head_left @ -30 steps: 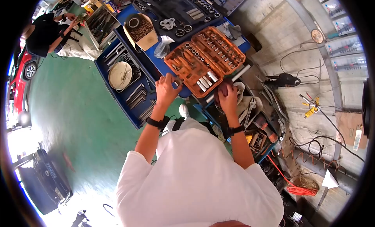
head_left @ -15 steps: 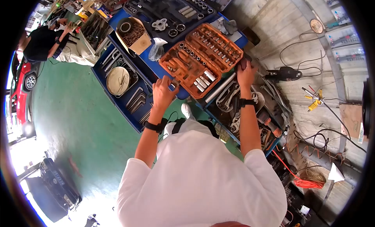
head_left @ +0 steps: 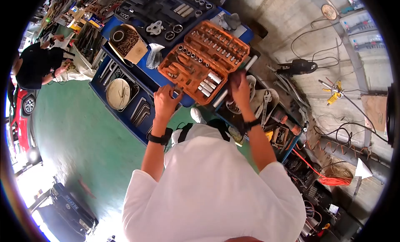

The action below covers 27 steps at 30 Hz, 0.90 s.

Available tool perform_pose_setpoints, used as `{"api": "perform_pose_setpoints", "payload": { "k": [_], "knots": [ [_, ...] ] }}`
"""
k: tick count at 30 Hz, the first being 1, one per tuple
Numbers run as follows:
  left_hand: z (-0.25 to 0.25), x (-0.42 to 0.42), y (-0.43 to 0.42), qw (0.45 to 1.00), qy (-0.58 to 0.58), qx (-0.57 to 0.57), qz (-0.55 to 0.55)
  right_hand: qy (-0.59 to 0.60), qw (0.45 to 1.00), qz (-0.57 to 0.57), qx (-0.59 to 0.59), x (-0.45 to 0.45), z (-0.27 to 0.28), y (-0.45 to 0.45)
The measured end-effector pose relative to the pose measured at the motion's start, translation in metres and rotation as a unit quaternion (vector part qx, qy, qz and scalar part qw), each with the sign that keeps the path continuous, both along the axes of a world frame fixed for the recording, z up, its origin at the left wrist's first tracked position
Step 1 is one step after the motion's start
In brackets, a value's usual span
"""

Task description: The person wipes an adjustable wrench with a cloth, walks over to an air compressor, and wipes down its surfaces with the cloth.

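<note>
The orange socket-set case (head_left: 200,65) lies unfolded on the blue tool cart, with sockets in its slots and several long silver sockets near its front corner. At its left front corner my left hand (head_left: 166,101) is closed, pinching a small metal piece (head_left: 179,92), perhaps a socket. My right hand (head_left: 241,94) is at the case's right edge, closed around a dark reddish thing (head_left: 238,78) that looks like a rag. Beside that hand runs a long metal tube (head_left: 220,98), partly hidden. The right fingers are mostly covered.
Left stands an open blue drawer (head_left: 139,124) with hex keys and a round tin (head_left: 118,94). A black socket case (head_left: 143,12) and a box of screws (head_left: 135,53) are behind. Wrenches and a power drill (head_left: 287,122) fill the right drawer. A co-worker (head_left: 37,65) is far left.
My right hand has moved left and toward me, to the edge of the orange case, still with the dark thing. My left hand keeps its pinch near the corner. The view has shifted slightly.
</note>
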<state>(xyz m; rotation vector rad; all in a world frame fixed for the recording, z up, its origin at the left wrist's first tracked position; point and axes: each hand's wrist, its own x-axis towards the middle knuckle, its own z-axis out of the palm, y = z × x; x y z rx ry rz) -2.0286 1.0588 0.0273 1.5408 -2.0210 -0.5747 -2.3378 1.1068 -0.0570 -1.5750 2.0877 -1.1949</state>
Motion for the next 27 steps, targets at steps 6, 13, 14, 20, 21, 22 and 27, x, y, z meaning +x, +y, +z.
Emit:
{"api": "perform_pose_setpoints", "payload": {
  "k": [6,13,14,20,21,22,27],
  "knots": [
    [0.0,-0.001,0.007,1.0,0.003,-0.003,0.004,0.031,0.988,-0.054,0.143,-0.049,0.036,-0.052],
    [-0.002,0.003,0.015,0.993,0.117,0.014,0.012,0.102,0.984,-0.051,0.138,-0.036,0.034,-0.035],
    [0.0,0.002,0.02,0.993,0.118,0.011,0.008,0.046,0.984,-0.067,0.157,-0.025,0.034,-0.027],
    [-0.014,-0.001,0.073,0.985,0.076,0.15,-0.022,-0.128,0.975,0.082,0.162,0.055,0.026,0.055],
    [-0.02,-0.002,0.083,0.983,0.039,0.161,-0.085,-0.175,0.966,0.096,0.167,0.063,0.035,0.068],
    [-0.02,-0.007,0.094,0.982,0.034,0.163,-0.092,-0.222,0.954,0.111,0.17,0.069,0.04,0.081],
    [-0.043,-0.045,0.164,0.902,0.157,0.331,-0.229,-0.217,0.95,0.192,0.118,0.077,0.036,0.14]
  ]
}}
